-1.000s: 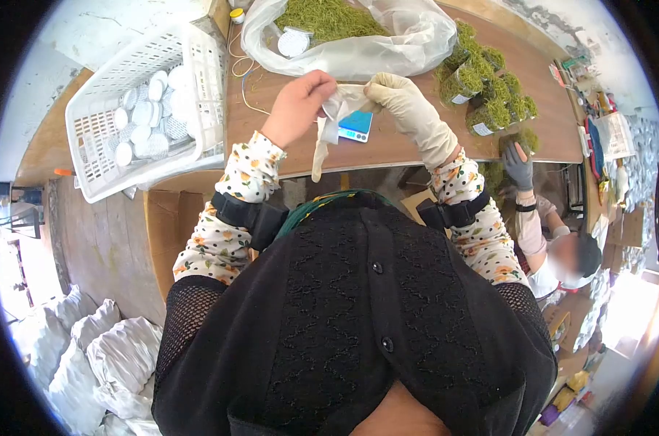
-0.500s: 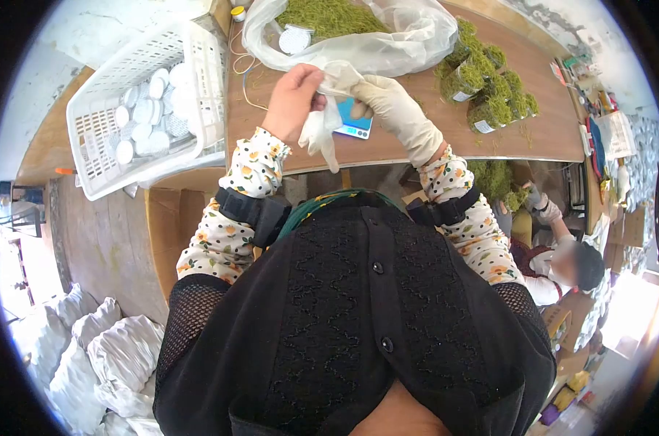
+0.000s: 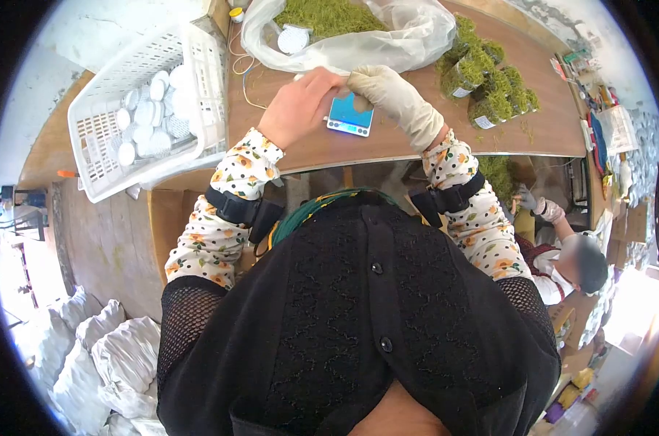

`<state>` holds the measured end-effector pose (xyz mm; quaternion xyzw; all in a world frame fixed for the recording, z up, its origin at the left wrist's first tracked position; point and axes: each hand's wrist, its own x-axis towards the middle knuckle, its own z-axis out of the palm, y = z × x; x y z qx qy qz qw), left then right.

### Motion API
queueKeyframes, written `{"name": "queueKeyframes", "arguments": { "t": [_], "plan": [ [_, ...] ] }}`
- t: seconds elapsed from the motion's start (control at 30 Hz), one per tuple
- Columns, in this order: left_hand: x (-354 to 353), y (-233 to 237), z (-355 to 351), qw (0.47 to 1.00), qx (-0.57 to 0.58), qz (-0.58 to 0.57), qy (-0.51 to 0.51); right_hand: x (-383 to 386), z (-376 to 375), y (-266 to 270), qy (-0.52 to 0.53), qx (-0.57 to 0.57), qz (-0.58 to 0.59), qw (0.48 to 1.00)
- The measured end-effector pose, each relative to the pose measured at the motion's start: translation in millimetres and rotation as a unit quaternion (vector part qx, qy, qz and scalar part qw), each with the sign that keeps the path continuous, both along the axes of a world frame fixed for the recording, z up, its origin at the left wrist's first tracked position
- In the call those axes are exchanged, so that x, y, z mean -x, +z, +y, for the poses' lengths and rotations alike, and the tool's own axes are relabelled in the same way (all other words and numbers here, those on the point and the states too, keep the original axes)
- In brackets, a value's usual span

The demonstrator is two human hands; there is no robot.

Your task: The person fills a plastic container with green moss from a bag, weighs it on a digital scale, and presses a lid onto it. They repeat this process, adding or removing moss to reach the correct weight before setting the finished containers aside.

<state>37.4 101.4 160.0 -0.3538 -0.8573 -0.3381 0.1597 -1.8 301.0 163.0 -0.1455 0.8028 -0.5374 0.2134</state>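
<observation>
My left hand (image 3: 300, 107), bare, is closed at the fingertips near the desk's front. Facing it, my right hand (image 3: 398, 102) wears a whitish glove and has its fingers pinched together. The two hands meet, holding a loose white glove (image 3: 300, 76) between them; most of it is hidden behind my fingers. Just below and between them a small scale (image 3: 350, 116) with a blue top and lit display lies on the brown table (image 3: 416, 149). Beyond the hands is an open clear plastic bag (image 3: 409, 47) of green moss (image 3: 329, 16), with a white-lidded round container (image 3: 294, 39) in it.
A white basket (image 3: 89, 156) of round white-lidded containers (image 3: 149, 112) stands left. Several moss-filled cups (image 3: 489, 109) sit on the table's right. A co-worker (image 3: 562, 261) with gloved hands is at the lower right, beside more moss (image 3: 495, 174). White sacks (image 3: 126, 352) lie lower left.
The loose glove no longer hangs down in front of the scale; it is now mostly behind my hands. My left hand has turned, its back now towards me, and the scale shows more fully.
</observation>
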Motion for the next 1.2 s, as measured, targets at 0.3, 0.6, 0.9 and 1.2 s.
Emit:
{"name": "queueKeyframes", "arguments": {
  "t": [0.3, 0.6, 0.9, 1.2],
  "plan": [
    [-3, -35, -6, 0.972, 0.211, 0.006, 0.105, -43, -32, -44, -0.048, -0.056, 0.368, 0.927],
    [-16, -43, -19, 0.661, -0.57, -0.483, 0.068, -60, -50, -37, 0.032, -0.174, 0.482, 0.858],
    [-21, -65, -18, 0.739, -0.601, -0.246, 0.181, -55, -76, -54, 0.053, -0.164, 0.557, 0.812],
    [-19, -86, -37, 0.888, -0.261, -0.224, 0.304, -56, -91, -48, 0.1, -0.11, 0.596, 0.789]
  ]
}}
